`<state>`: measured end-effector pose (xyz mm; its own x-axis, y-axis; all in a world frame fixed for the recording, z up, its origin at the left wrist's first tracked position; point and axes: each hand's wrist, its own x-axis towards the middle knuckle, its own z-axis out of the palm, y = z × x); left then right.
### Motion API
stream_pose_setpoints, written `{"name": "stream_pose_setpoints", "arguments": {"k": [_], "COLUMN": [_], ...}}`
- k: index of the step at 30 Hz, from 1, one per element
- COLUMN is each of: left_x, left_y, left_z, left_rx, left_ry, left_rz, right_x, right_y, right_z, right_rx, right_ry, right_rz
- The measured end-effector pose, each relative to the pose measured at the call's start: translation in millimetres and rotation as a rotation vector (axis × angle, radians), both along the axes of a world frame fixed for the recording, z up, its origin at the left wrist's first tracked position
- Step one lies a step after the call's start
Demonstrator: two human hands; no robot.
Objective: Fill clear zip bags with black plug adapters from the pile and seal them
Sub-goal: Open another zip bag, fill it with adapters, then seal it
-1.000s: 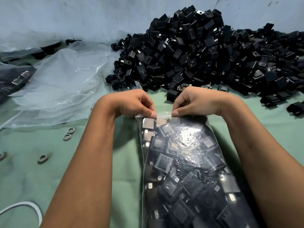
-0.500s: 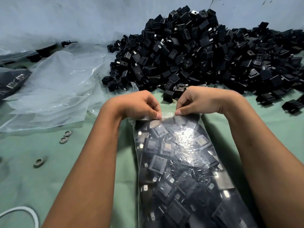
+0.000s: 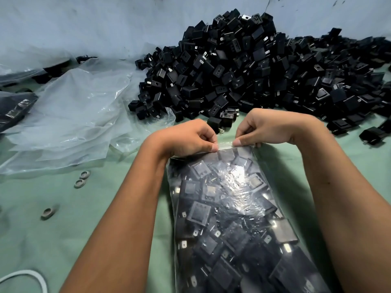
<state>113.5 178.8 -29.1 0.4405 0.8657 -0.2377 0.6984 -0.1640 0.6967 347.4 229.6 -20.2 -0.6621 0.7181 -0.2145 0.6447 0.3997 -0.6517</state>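
Note:
A clear zip bag (image 3: pixel 232 208) packed with black plug adapters lies on the green cloth in front of me, its mouth pointing away. My left hand (image 3: pixel 186 138) pinches the zip strip at the bag's top, thumb and fingers curled over it. Just to its right, my right hand (image 3: pixel 268 127) pinches the same strip. The two thumbs are almost touching. Behind the hands rises the big pile of black plug adapters (image 3: pixel 264 70), spread toward the right edge.
A stack of empty clear bags (image 3: pixel 74 115) lies at the left. A filled bag (image 3: pixel 12 108) shows at the far left edge. Small grey rings (image 3: pixel 82 179) and a white cable (image 3: pixel 31 278) lie on the green cloth (image 3: pixel 53 229). A pale wall backs the pile.
Both hands stay pinched on the bag's top strip. The left hand has slid a little right along the strip, closing the gap to the right hand.

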Motion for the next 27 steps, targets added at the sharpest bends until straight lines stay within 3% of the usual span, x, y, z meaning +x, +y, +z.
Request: {"name": "stream_pose_setpoints", "arguments": {"k": [4,13,20,27], "left_x": [12.3,23.4,18.4,23.8], "left_y": [2.7,5.5,6.1,7.1], "left_z": [-2.5,-8.2,-10.2,-10.8], "left_rx": [0.037,0.100,0.107,0.100], "left_ry": [0.025,-0.023,-0.044,-0.052], "left_rz": [0.013,0.009,-0.020,-0.001], "right_x": [12.3,-8.8,8.0,11.3], "right_y": [1.7,-1.5,1.1,3.2], "right_z": [-2.0,-1.7,-1.7,-3.4], "right_rx": [-0.053,0.122,-0.021,0.040], "right_ry": [0.013,-0.064,0.012,0.042], "right_rz": [-0.006,0.045,-0.045,-0.022]}}
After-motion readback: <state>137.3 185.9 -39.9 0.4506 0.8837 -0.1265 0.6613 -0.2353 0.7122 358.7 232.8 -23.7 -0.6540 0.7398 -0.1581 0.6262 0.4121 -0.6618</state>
